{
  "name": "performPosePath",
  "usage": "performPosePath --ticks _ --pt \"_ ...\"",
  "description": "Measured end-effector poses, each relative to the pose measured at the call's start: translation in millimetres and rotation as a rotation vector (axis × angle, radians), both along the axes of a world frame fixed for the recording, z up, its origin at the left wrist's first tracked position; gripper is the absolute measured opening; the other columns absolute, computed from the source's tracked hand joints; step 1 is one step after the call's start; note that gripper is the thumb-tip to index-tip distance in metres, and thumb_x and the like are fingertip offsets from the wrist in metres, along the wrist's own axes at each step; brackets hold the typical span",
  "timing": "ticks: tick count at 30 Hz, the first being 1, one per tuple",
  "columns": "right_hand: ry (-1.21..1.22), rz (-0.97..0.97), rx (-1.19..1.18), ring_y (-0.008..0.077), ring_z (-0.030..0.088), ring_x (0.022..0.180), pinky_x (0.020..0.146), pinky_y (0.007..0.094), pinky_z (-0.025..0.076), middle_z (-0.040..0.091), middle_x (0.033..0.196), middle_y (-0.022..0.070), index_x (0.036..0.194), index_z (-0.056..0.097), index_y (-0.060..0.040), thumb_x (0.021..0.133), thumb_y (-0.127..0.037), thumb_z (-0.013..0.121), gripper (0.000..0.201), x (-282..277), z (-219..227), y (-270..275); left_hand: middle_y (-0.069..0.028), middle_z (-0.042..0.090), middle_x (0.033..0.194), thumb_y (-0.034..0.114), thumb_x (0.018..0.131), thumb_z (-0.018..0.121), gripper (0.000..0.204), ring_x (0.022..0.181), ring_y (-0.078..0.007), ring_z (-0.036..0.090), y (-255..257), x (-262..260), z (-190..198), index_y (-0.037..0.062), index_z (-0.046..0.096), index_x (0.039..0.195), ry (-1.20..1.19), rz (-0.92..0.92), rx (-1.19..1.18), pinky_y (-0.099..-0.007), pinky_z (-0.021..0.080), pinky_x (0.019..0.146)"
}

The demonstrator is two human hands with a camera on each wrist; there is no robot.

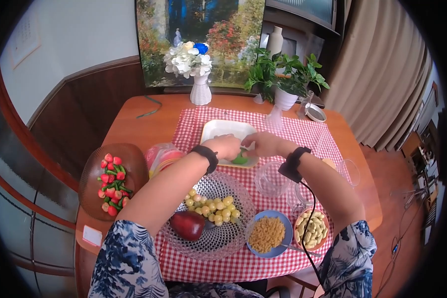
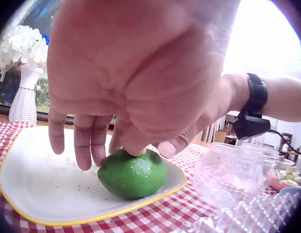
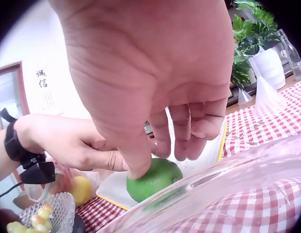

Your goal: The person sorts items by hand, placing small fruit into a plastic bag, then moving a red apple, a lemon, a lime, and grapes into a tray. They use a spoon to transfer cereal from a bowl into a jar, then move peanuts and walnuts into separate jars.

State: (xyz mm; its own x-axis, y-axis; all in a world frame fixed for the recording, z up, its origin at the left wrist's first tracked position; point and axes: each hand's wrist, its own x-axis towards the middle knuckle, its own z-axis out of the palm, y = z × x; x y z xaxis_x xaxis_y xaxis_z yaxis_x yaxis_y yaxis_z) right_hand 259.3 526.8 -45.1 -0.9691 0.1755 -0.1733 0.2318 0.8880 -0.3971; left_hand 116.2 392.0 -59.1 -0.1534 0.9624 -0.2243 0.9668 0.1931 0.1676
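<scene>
- The lime (image 2: 133, 174) lay at the near edge of the white plate (image 2: 29, 179), resting on its side so it stayed put.
- The left hand (image 1: 225, 146) came from the left of the lime, thumb and fingers (image 2: 84, 145) touching its top and side in a light pinch, apparently to steady it.
- The right hand (image 1: 264, 143) met it from the right of the lime; its thumb pressed the skin, the other fingers (image 3: 188, 136) loosely curled just above.
- The plate sat on the checked cloth (image 1: 303, 134), keeping the counter (image 1: 134, 129) clean.
- Near the lime, toward the person, stood a clear jar (image 1: 270, 180) and a glass dish (image 1: 218, 233) of grapes (image 1: 211, 202).
- Behind the left wrist, a wall sign (image 3: 41, 78) carried two Chinese characters, seemingly "微信"; no other writing was legible.
</scene>
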Motion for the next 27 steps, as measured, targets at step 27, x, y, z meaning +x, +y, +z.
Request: performPosePath --ticks 27 --pt "-0.019 0.043 0.014 0.0316 0.066 0.105 0.093 0.0400 0.050 0.069 0.113 0.0161 0.127 0.059 -0.0075 0.091 -0.042 0.067 0.051 8 -1 1 -0.0221 0.066 0.112 0.033 0.100 0.053 0.037 0.108 -0.0388 0.063 -14 10 13 0.0028 0.054 0.122 -0.102 0.133 0.028 -0.0480 0.048 0.091"
